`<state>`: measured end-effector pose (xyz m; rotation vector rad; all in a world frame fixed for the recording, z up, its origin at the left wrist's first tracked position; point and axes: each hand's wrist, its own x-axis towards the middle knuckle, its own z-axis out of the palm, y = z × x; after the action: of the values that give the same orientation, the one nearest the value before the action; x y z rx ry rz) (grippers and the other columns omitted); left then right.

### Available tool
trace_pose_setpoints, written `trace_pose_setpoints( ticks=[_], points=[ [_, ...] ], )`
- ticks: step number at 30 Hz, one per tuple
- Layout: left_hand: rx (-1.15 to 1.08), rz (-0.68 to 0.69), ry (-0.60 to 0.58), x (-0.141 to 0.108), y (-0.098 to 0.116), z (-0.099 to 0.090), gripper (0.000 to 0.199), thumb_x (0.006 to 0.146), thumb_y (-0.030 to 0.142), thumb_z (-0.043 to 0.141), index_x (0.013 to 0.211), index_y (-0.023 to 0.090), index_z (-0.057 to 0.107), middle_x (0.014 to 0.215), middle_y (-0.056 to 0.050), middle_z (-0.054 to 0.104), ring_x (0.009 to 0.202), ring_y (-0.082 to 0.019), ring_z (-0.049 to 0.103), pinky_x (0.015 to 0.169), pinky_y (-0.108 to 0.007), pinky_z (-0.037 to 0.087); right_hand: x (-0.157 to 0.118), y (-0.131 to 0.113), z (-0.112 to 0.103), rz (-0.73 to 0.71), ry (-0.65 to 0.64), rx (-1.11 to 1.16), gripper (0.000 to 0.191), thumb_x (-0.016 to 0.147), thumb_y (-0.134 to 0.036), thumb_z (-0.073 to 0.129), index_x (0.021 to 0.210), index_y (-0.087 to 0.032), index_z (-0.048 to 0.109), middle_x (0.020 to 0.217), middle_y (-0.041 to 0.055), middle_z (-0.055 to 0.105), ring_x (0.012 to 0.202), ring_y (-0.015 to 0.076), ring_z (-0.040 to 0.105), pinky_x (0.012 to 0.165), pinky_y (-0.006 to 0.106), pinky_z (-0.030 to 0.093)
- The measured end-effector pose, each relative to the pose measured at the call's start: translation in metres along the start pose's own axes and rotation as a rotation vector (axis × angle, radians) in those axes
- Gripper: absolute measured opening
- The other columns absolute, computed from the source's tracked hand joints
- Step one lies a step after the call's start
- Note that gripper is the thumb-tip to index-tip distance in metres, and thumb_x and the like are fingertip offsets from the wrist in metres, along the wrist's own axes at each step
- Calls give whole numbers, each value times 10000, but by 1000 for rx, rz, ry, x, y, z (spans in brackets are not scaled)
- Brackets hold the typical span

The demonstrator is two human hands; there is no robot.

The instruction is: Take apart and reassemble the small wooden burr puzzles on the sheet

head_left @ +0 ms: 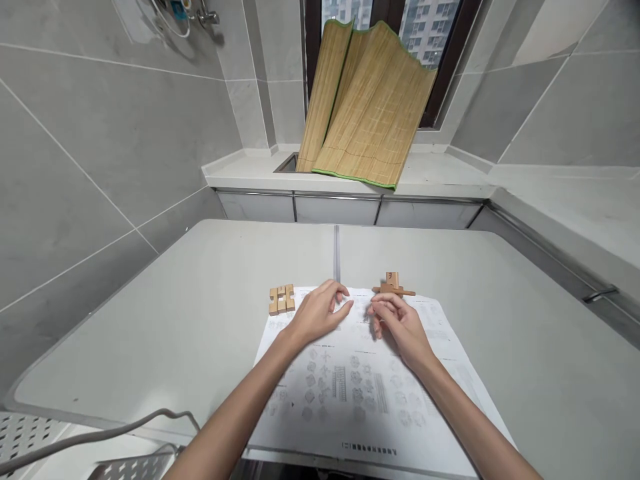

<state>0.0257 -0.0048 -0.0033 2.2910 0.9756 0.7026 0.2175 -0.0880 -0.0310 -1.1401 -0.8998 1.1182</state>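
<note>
A large printed sheet [345,427] with small line drawings lies on the white table. Over its upper left part is my left hand [320,310], fingers curved and apart from the thumb, holding nothing. Just left of that hand, several notched wooden pieces [282,299] lie side by side at the sheet's corner. My right hand [395,323] is over the sheet's upper right part, its fingers bent and loosely together; whether anything small is between them I cannot make out. Right behind its fingertips sits a small group of crossed wooden pieces [393,280], one standing up.
The white folding table [200,300] has a seam down its middle. Behind it, a bamboo mat [370,113] leans on the ledge before a window. A grey cable [125,427] and a perforated white rack [25,433] are at the lower left.
</note>
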Motion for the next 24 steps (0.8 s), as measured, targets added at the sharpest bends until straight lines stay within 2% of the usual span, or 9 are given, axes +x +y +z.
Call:
trace_pose_setpoints(
  ticks=[4, 10, 14, 19, 24],
  points=[
    [-87, -75, -79, 8, -2, 18, 219, 971, 413, 584, 877, 224, 642, 704, 27, 641, 643, -159, 574, 616, -270, 397, -1, -1, -2, -77, 98, -1, 369, 889, -461, 759, 1123, -239, 579, 767, -35, 679, 433, 97, 535, 417, 240, 460],
    [-205, -161, -44, 7, -10, 19, 260, 969, 415, 557, 831, 215, 648, 690, 31, 626, 621, -139, 535, 607, -254, 403, -1, -2, -2, -61, 160, -19, 560, 914, -436, 725, 1384, -292, 457, 794, -44, 691, 442, 123, 582, 384, 235, 467],
    [-206, -159, -44, 9, -8, 19, 238, 953, 392, 570, 820, 214, 655, 702, 31, 644, 624, -134, 536, 610, -253, 407, -2, -4, -1, -77, 233, -41, 556, 912, -430, 719, 1387, -286, 467, 757, -56, 684, 401, 107, 546, 376, 227, 454],
    [-209, -174, -47, 10, -8, 20, 241, 946, 397, 580, 810, 214, 656, 700, 30, 655, 622, -136, 543, 601, -257, 406, 0, -3, -6, -91, 371, -50, 489, 919, -526, 705, 1294, -261, 535, 669, -65, 658, 376, 106, 517, 346, 215, 420],
    [-197, -167, -40, 10, -9, 20, 239, 946, 396, 583, 815, 213, 664, 724, 27, 675, 631, -137, 548, 609, -261, 406, 4, 3, -14, -67, 419, -2, 463, 899, -586, 722, 1188, -265, 554, 669, -63, 663, 400, 110, 544, 353, 210, 421]
  ],
)
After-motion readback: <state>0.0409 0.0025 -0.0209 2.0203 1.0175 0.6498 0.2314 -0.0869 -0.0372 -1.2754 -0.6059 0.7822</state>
